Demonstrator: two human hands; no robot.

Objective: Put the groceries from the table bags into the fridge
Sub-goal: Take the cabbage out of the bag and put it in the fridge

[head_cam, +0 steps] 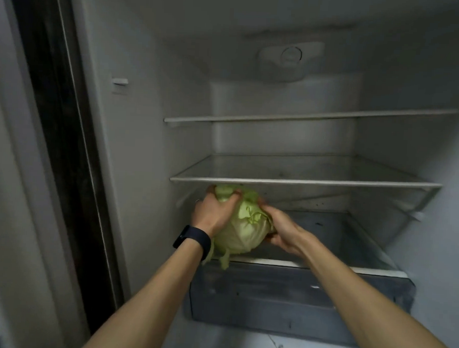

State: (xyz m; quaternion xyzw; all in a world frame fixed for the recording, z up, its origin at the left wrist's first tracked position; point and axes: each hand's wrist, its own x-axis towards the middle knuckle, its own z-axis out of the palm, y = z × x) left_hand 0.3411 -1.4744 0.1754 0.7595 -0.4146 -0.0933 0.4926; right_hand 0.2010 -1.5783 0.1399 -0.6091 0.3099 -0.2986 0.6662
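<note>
Firmly cradled cabbage (pixel 242 229) at the drawer (pixel 296 291).
Left hand (pixel 213 211), right hand (pixel 281 229) curl round it; likely heavy, leaves loose.

Both arms stretch forward, left hand (pixel 215 213) and right hand (pixel 280 228) gripping the cabbage (pixel 242 229).

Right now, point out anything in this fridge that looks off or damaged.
A loose cabbage leaf droops over the drawer front. Dark specks dot the shelf beside it, and the drawer face looks smeared. Nothing looks broken.
</note>
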